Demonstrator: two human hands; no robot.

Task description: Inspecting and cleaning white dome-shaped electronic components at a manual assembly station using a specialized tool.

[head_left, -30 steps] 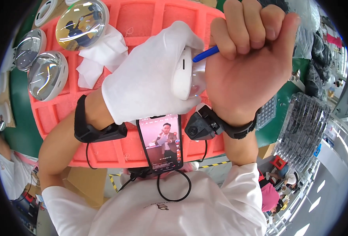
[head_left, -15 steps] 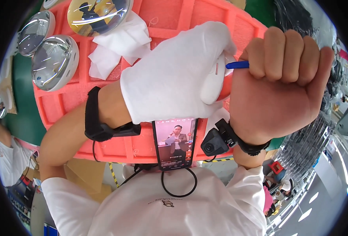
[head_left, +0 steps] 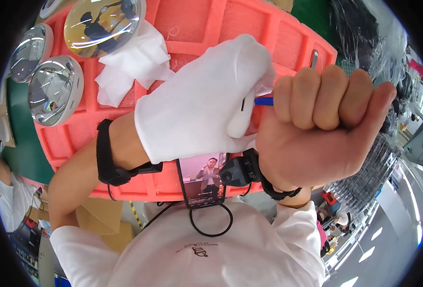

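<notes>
My left hand, in a white glove, is closed around a smooth white rounded piece with a narrow dark slot. The glove hides most of that piece. Bare and curled into a fist, my right hand grips a slim blue tool. Its blue end sticks out toward the slot, close to the white piece; whether they touch I cannot tell. The fist covers the rest of the tool, so its kind does not show. Both hands are over a pink ribbed tray.
Mirrored domes with white bases, one a silver dome, stand at the left. A larger dome reflects a figure beside crumpled white cloths. A phone playing video lies at the tray's near edge. Clear plastic wrap is at far right.
The view has shifted slightly. My right hand and the blue tool have come left and nearer to me, with the wrist now beside the phone. Both grips stay the same.
</notes>
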